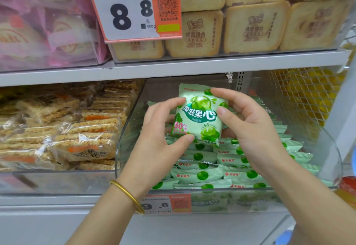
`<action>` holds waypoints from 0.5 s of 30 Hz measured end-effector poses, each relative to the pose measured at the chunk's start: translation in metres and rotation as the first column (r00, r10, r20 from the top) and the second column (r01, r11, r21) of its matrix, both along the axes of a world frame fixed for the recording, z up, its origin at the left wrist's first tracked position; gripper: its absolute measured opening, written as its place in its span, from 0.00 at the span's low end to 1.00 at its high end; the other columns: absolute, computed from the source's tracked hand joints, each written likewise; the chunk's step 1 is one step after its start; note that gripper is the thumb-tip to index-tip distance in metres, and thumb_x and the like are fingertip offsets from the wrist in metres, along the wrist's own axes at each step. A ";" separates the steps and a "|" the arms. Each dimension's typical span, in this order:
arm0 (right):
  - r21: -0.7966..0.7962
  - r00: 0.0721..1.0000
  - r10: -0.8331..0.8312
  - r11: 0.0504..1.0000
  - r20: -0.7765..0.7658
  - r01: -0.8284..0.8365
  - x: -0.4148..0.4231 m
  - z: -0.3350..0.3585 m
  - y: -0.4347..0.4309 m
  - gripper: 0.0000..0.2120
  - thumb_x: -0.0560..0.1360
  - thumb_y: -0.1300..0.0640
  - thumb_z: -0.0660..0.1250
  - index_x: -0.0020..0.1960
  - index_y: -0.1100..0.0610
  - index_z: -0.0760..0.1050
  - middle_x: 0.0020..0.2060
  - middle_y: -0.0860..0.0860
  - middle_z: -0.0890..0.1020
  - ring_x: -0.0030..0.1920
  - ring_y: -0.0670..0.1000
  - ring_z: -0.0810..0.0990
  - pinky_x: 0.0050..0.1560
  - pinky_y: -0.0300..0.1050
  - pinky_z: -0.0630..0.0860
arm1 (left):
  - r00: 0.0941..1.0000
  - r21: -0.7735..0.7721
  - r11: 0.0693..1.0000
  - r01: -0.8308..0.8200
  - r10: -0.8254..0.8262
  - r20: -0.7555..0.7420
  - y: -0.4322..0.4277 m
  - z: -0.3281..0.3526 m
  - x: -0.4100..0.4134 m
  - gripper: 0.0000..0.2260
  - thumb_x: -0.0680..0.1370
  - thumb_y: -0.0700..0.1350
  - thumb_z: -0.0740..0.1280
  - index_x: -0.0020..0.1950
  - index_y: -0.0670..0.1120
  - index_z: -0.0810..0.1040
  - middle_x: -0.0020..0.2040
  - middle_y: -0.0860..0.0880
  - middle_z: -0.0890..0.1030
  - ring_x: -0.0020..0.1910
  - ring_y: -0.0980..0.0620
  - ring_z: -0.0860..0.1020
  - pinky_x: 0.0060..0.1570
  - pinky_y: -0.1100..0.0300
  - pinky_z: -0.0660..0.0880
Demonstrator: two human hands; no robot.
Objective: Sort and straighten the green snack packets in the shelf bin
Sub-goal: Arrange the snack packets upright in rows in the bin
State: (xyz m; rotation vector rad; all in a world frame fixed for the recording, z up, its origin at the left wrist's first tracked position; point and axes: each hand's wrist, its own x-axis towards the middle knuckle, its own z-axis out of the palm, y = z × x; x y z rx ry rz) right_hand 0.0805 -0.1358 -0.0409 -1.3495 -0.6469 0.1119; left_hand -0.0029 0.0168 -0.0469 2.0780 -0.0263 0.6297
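Note:
A green snack packet [198, 117] with green fruit pictures is held upright above the clear shelf bin [127, 135], its printed face toward me. My left hand [159, 129] pinches its left edge between thumb and fingers. My right hand [248, 121] grips its right side, thumb on the front. Below them, several more green packets [212, 169] lie stacked in rows inside the bin, their top edges facing me.
A neighbouring clear bin [57, 129] of rice crisp bars stands to the left. The upper shelf [173, 67] carries toast-slice packs and a price tag [133, 8]. A yellow-filled mesh rack [308, 94] is at right. An orange price label [165, 204] fronts the bin.

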 end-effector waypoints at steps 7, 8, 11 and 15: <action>0.021 0.998 0.065 0.998 0.020 -0.065 -0.006 0.001 0.001 0.16 0.76 0.67 0.63 0.59 0.50 0.74 0.53 0.52 0.80 0.42 0.50 0.84 0.36 0.43 0.81 | 0.990 0.166 0.976 -0.139 0.137 0.024 -0.007 0.001 -0.002 0.27 0.68 0.57 0.67 0.66 0.54 0.70 0.55 0.61 0.63 0.55 0.63 0.68 0.55 0.73 0.65; 0.028 0.996 0.080 0.996 0.028 -0.081 -0.007 0.001 0.001 0.17 0.76 0.67 0.63 0.59 0.50 0.73 0.54 0.52 0.80 0.42 0.51 0.84 0.36 0.43 0.80 | 0.991 0.186 0.974 -0.132 0.133 0.011 -0.009 0.000 -0.002 0.30 0.67 0.61 0.66 0.68 0.54 0.68 0.56 0.62 0.62 0.58 0.63 0.66 0.57 0.73 0.65; 0.028 0.991 0.121 0.992 0.064 -0.123 -0.010 0.001 0.003 0.21 0.75 0.68 0.64 0.63 0.49 0.71 0.55 0.51 0.78 0.43 0.52 0.84 0.36 0.43 0.80 | 0.988 0.328 0.933 -0.152 0.157 0.009 -0.013 -0.004 -0.002 0.38 0.64 0.66 0.65 0.71 0.53 0.64 0.55 0.61 0.61 0.61 0.65 0.60 0.59 0.78 0.58; 0.000 0.988 0.132 0.991 0.079 -0.132 -0.010 -0.001 0.004 0.25 0.76 0.68 0.63 0.66 0.46 0.66 0.54 0.48 0.77 0.48 0.48 0.82 0.42 0.45 0.81 | 0.989 0.327 0.934 -0.144 0.140 0.035 -0.010 -0.003 0.000 0.29 0.72 0.47 0.70 0.72 0.52 0.64 0.60 0.58 0.65 0.61 0.64 0.65 0.60 0.77 0.59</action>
